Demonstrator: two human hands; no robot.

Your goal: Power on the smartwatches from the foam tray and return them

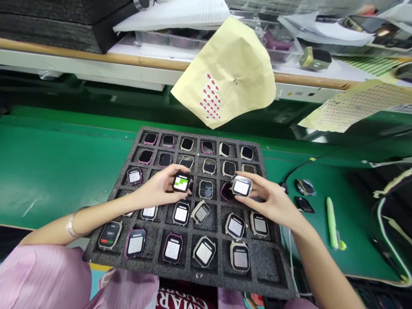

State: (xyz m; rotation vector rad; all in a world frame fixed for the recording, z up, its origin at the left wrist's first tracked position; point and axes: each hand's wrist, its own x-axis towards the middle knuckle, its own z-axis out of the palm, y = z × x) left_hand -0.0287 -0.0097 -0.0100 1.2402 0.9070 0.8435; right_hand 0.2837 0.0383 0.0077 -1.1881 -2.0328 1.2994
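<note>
My left hand is closed on a dark smartwatch whose lit screen shows white and green. In my right hand is a silver smartwatch with a white lit screen, pinched by its sides. Both are held above a black foam tray divided into square compartments. Many compartments hold strapless smartwatches in purple, silver or beige cases. Those in the back rows, such as a purple one, have dark screens. Nearer ones, like a purple watch, show white lists. One at the front left shows red and green.
The tray lies on a green work surface. To its right are a black cable, small bagged items and a green pen-like tool. A yellow sticker sheet hangs from the shelf, which carries papers and plastic trays.
</note>
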